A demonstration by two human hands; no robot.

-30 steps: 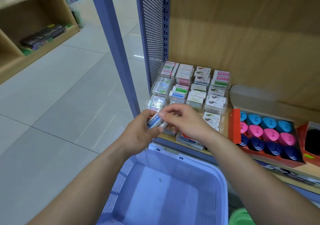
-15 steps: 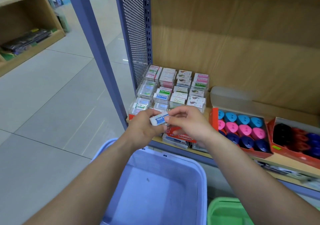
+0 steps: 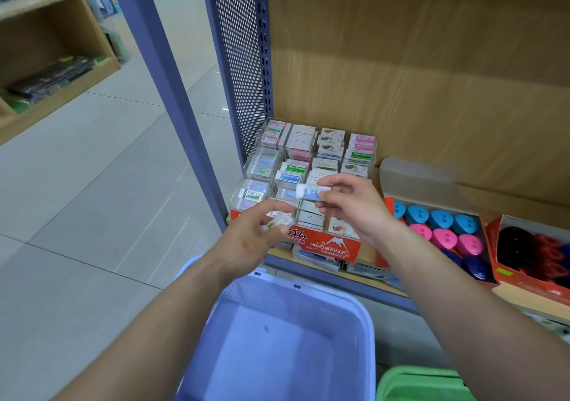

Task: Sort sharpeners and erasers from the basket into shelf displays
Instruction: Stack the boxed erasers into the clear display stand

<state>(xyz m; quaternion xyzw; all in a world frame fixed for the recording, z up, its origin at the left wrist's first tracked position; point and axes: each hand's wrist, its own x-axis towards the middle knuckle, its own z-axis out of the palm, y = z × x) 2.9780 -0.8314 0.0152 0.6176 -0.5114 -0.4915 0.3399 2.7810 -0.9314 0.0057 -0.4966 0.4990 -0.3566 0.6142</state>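
the blue eraser (image 3: pixel 311 191) sits level in our right hand (image 3: pixel 354 212), pinched at one end between thumb and forefinger, the other fingers loosely spread. it hangs over the middle rows of the display (image 3: pixel 324 244), above the stacked erasers and not touching them. our left hand (image 3: pixel 246 240) is just below and to the left, fingers curled round a small eraser (image 3: pixel 279 222), blurred. the basket (image 3: pixel 240 295) lies under both wrists. right of the display on the shelf (image 3: pixel 521 299), a box of sharpeners (image 3: pixel 441 237) shows blue, pink and dark rows.
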